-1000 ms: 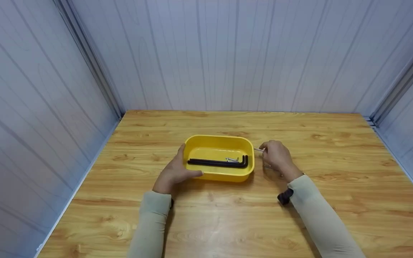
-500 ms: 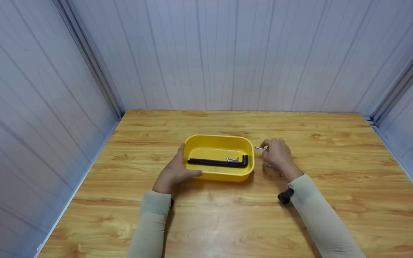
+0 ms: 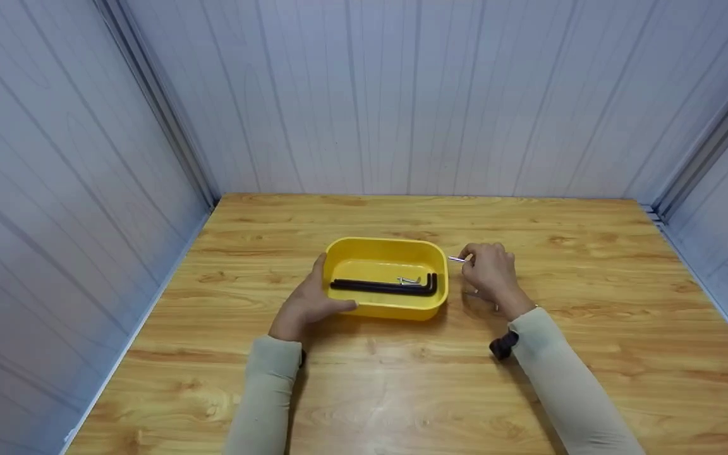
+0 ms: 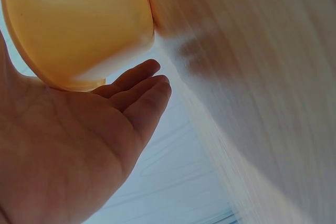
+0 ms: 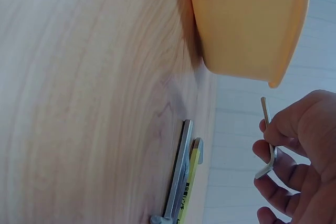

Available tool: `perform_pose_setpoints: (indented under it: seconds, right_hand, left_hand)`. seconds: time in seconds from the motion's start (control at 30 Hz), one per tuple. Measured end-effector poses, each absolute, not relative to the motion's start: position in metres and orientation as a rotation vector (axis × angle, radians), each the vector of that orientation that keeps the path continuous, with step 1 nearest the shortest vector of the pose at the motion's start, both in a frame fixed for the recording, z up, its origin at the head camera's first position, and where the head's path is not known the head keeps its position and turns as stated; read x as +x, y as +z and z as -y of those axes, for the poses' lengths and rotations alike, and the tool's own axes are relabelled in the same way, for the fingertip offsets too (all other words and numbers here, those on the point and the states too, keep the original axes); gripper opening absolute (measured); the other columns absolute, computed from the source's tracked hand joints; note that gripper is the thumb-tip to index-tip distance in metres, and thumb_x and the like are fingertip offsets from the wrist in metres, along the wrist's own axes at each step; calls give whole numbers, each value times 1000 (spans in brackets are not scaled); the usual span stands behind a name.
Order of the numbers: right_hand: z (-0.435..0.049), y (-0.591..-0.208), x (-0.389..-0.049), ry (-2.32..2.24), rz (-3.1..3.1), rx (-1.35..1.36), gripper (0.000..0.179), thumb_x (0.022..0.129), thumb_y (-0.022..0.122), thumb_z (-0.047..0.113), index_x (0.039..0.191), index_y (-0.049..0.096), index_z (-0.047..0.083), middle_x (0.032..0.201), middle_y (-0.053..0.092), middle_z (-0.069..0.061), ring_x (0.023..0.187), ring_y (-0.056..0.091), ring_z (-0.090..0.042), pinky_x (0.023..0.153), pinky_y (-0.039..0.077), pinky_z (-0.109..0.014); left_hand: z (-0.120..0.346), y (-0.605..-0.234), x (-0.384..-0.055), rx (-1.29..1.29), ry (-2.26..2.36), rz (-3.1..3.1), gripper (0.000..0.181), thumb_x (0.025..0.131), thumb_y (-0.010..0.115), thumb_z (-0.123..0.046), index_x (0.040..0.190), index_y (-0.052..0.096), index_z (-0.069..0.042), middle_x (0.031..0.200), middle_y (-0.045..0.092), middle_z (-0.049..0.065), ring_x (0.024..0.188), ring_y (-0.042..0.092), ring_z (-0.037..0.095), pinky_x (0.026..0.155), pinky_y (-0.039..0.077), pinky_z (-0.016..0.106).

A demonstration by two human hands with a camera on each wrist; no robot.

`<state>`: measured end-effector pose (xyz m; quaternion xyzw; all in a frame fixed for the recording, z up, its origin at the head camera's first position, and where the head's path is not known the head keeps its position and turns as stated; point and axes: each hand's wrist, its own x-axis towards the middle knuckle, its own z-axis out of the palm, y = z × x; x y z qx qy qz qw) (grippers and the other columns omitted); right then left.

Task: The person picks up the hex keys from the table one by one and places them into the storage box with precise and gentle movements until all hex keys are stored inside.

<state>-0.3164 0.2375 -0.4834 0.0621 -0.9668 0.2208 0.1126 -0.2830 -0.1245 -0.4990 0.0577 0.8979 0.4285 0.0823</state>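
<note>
My left hand (image 3: 309, 301) rests against the left end of a yellow plastic bin (image 3: 354, 311). Its thumb lies along the front rim, its index finger reaches up the left side, and the other fingers extend fairly straight beneath, as the left wrist view shows. Just right of the bin, my right hand (image 3: 490, 272) pinches a small silver hex key (image 5: 266, 113) between thumb and fingers, its straight end pointing at the bin. Inside the bin lie black L-shaped hex keys (image 3: 380, 288) and small silver ones (image 3: 409, 281).
On the wooden table (image 3: 376, 392), under my right hand, lie a silver hex key (image 5: 179, 171) and a piece with a yellow labelled strip (image 5: 190, 182). Pale panel walls (image 3: 383, 95) stand behind and at both sides.
My right hand has risen slightly with the hex key, which tilts a little differently beside the bin's right rim. The left hand and the bin have stayed in place.
</note>
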Motion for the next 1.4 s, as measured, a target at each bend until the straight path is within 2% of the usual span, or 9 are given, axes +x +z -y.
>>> perform_pose_setpoints:
  seconds: [0.4,1.2,1.4]
  right_hand:
    - [-237,-481,-318,628,2783,200,19,80,56,10,90,73,11,80,68,-7,79,59,-31,66,44,-47]
    - [-221,-471,-314,759,2718,272,19,83,56,7,92,72,10,82,70,-9,77,62,-26,65,49,-41]
    - [-213,-467,-312,798,2717,303,16,84,58,7,91,72,10,83,68,-7,78,60,-24,68,47,-39]
  left_hand:
    - [125,-499,-284,186,1277,-2693,130,63,85,-49,156,1,-16,157,28,12,139,34,26,115,26,48]
    - [126,-499,-282,160,1274,-2681,134,58,85,-57,156,0,-23,157,29,12,138,37,26,115,27,47]
    - [125,-499,-282,161,1256,-2690,132,60,84,-57,156,1,-22,158,26,12,140,34,29,115,27,49]
